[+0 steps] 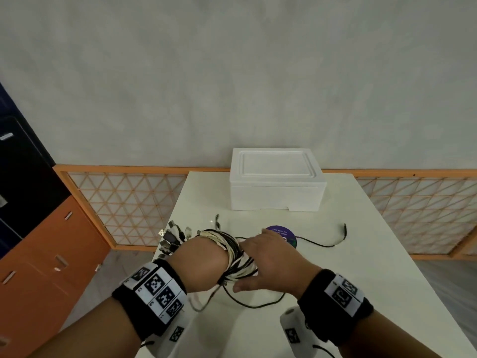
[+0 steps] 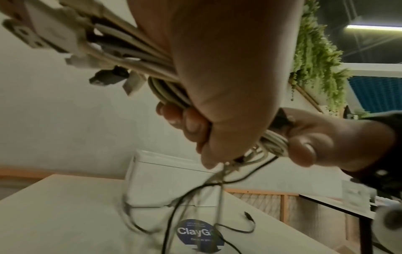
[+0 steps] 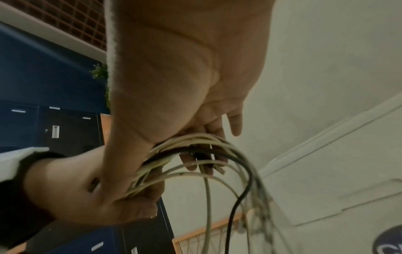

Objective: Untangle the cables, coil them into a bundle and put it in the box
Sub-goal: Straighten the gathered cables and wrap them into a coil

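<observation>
**Cable bundle held between your two hands**

Your left hand (image 1: 200, 262) is closed around the cable bundle (image 1: 238, 257), fingers (image 2: 191, 123) curled tight on the strands, and you hold it above the table (image 1: 361, 267); your right hand (image 1: 271, 262) lies on the bundle from the other side, fingers (image 3: 234, 120) nearly straight and close together, thumb under the wires. The bundle is a thick mix of white and black cables; many plugs (image 1: 171, 237) stick out together past your left hand; several loose ends (image 1: 255, 303) hang down in loops to the table, and one black end (image 1: 327, 244) lies across the surface toward the right, past a round purple sticker (image 1: 282, 232). The white box (image 1: 277, 180) stands at the far edge of the table, its lid on, well apart from the bundle.
</observation>
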The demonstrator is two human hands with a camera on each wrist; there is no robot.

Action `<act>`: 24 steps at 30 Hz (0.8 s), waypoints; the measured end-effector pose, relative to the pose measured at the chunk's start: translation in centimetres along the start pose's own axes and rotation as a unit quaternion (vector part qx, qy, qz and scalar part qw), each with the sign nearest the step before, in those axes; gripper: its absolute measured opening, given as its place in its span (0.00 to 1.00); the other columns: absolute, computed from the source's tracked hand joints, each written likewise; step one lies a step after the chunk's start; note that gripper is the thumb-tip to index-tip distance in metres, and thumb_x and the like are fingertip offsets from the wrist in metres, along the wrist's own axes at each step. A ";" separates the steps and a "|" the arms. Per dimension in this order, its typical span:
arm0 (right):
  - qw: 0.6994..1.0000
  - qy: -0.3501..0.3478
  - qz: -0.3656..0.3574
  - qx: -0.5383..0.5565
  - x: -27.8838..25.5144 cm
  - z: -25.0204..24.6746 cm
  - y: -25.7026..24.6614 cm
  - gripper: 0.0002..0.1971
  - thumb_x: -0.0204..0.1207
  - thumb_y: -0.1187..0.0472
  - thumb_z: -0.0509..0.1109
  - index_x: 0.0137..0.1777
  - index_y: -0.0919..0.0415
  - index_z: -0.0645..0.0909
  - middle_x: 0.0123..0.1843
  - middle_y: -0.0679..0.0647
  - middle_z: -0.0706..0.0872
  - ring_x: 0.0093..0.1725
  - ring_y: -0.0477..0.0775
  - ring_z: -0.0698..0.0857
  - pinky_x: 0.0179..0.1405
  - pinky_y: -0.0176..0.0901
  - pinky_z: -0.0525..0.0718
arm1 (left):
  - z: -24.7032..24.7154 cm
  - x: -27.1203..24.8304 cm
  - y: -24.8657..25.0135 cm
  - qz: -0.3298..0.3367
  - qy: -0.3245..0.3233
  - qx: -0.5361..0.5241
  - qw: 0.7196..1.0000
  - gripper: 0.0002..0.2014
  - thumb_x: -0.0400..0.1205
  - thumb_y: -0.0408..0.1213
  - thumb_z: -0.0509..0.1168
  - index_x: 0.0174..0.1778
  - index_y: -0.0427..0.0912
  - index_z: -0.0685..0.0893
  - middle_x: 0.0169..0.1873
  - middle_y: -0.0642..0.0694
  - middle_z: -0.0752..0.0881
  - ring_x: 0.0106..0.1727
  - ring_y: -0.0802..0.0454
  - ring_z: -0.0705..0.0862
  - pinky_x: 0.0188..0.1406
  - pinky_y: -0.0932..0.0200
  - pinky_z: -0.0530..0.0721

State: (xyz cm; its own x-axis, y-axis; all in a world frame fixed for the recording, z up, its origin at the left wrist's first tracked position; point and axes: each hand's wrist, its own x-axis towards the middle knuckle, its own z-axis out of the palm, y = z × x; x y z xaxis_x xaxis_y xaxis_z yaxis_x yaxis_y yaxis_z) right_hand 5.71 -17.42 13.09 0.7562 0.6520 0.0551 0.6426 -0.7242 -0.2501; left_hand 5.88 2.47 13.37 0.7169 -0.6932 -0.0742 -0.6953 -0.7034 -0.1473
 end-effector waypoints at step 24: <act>0.987 0.119 0.104 -0.010 -2.0 0.4 0.4 0.43 0.64 0.44 0.74 0.78 0.57 0.63 0.77 0.56 0.70 0.75 0.58 0.70 0.73 0.56 0.72 | 1.8 0.6 -0.5 -0.204 0.051 -0.209 0.955 0.08 0.73 0.40 0.64 0.35 0.50 0.69 0.34 0.54 0.71 0.36 0.50 0.75 0.34 0.58 0.70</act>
State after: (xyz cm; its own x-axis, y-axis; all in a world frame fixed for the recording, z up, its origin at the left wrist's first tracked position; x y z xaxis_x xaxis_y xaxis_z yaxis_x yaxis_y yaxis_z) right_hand 4.36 -18.94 12.54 0.8779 0.4191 0.2317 0.4711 -0.8429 -0.2601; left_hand 6.79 2.69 11.66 0.9389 -0.3441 0.0050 -0.3330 -0.9047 0.2657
